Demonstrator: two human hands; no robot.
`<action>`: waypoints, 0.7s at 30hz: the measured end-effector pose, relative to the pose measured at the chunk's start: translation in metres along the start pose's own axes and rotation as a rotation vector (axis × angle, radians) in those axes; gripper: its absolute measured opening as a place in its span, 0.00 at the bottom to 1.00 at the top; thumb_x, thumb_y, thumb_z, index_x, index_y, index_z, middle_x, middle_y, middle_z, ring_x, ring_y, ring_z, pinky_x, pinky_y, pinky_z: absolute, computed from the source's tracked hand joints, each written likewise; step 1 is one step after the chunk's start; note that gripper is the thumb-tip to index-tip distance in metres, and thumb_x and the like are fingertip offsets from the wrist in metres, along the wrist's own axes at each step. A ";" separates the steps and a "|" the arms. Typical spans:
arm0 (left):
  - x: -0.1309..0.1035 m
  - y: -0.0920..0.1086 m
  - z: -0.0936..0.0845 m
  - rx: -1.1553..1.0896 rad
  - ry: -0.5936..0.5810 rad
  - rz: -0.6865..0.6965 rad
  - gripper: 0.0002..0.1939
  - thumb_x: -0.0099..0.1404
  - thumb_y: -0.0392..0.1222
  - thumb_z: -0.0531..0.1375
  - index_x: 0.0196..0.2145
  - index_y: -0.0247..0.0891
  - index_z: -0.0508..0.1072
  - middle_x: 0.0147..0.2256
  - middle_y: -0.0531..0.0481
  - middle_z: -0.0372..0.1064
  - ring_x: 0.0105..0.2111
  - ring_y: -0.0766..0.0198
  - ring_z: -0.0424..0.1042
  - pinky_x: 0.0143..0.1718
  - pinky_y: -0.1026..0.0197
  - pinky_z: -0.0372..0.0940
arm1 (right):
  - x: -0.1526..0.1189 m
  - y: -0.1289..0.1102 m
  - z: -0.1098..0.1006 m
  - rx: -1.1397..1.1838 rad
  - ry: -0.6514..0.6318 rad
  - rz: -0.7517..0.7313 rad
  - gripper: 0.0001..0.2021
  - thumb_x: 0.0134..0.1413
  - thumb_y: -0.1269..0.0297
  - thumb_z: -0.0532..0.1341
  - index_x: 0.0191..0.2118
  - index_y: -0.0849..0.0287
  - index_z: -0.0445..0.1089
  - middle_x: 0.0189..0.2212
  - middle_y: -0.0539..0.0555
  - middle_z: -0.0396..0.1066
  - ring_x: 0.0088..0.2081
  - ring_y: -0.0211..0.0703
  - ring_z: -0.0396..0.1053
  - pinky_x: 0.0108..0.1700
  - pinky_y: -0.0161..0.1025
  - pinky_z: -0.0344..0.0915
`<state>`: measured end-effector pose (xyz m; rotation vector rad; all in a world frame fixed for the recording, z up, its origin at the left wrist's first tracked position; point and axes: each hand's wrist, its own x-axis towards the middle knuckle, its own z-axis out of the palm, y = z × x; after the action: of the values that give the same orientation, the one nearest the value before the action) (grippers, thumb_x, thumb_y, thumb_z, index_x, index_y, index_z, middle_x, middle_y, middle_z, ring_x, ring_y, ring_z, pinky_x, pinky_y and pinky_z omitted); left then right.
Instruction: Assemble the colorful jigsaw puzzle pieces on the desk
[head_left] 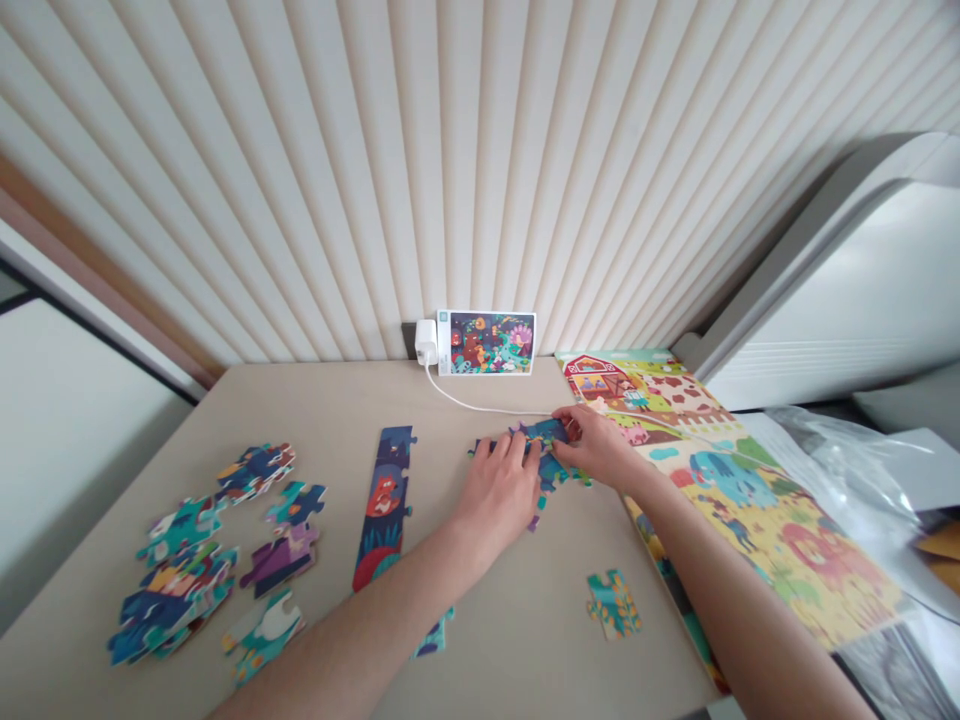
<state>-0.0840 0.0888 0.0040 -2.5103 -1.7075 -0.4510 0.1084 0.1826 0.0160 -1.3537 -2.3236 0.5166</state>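
Note:
Dark blue jigsaw pieces [553, 467] lie in a cluster on the table, partly covered by both hands. My left hand [499, 488] rests over the cluster's left side, fingers stretched out and pressed on the pieces. At the upper right of the cluster, the thumb and fingers of my right hand [596, 440] close on a dark blue puzzle piece [553, 431]. Left of the hands stands a joined vertical puzzle strip [382, 500] with a red creature; my left forearm hides its lower part. One teal piece with yellow leaves [615, 604] lies alone nearer to me.
Loose puzzle pieces [176, 590] are piled on the left of the table [315, 400]. A picture card [491, 343] leans against the ribbed wall beside a white charger [425, 343], whose cable runs right. Finished puzzle boards [735, 500] lie on the right, near clear plastic wrapping [847, 470].

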 end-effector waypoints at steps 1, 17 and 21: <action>0.000 0.000 0.001 0.000 0.003 -0.003 0.24 0.69 0.43 0.57 0.61 0.35 0.67 0.55 0.35 0.65 0.54 0.48 0.64 0.55 0.46 0.59 | 0.000 0.001 0.002 0.058 -0.012 0.036 0.20 0.46 0.67 0.64 0.49 0.59 0.70 0.32 0.50 0.70 0.31 0.39 0.68 0.34 0.36 0.64; 0.001 0.004 -0.002 -0.004 -0.020 -0.005 0.23 0.67 0.39 0.57 0.60 0.34 0.68 0.51 0.36 0.68 0.52 0.48 0.65 0.53 0.47 0.60 | 0.005 0.003 0.009 0.227 0.043 0.200 0.12 0.54 0.68 0.59 0.45 0.57 0.71 0.28 0.49 0.71 0.27 0.38 0.69 0.29 0.34 0.64; 0.001 0.005 -0.002 0.015 -0.008 0.000 0.23 0.68 0.38 0.56 0.60 0.33 0.68 0.53 0.35 0.67 0.53 0.48 0.65 0.54 0.47 0.60 | 0.003 0.001 0.010 0.424 -0.049 0.302 0.13 0.55 0.65 0.58 0.47 0.60 0.69 0.24 0.48 0.69 0.23 0.39 0.68 0.27 0.35 0.66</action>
<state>-0.0795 0.0873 0.0064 -2.5055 -1.7071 -0.4270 0.1030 0.1846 0.0078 -1.4874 -1.9004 1.0758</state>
